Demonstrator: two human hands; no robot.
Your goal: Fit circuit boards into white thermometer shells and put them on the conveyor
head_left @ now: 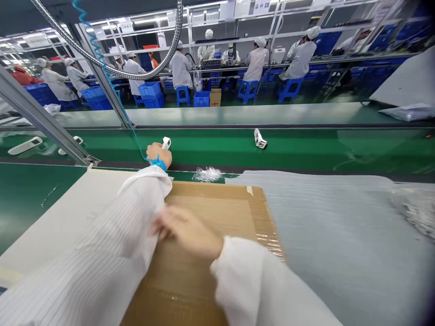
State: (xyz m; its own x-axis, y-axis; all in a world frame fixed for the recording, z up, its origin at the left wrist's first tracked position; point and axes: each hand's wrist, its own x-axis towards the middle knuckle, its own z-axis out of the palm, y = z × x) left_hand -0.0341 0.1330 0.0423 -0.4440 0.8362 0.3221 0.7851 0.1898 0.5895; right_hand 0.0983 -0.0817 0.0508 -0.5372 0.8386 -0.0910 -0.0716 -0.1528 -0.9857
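Note:
Stretched out over the green conveyor belt, my left hand [159, 154] has its fingers closed round a small white device with a dark screen [166, 143]. A blue wrist strap [158, 162] with a cord is on that wrist. My right hand [190, 232] is smeared by motion above a taped cardboard sheet [217, 208], close to my left sleeve. I see nothing in it, but its fingers are too blurred to read. Crumpled clear plastic [207, 174] lies at the belt's near edge, just beyond the cardboard.
On the green belt [306, 147] rest a white folded part [260, 139] and another white device [25, 146] at the left. White foam sheeting [326, 235] covers the bench on the right. A metal post [44, 113] slants up at the left. Several people in white work beyond.

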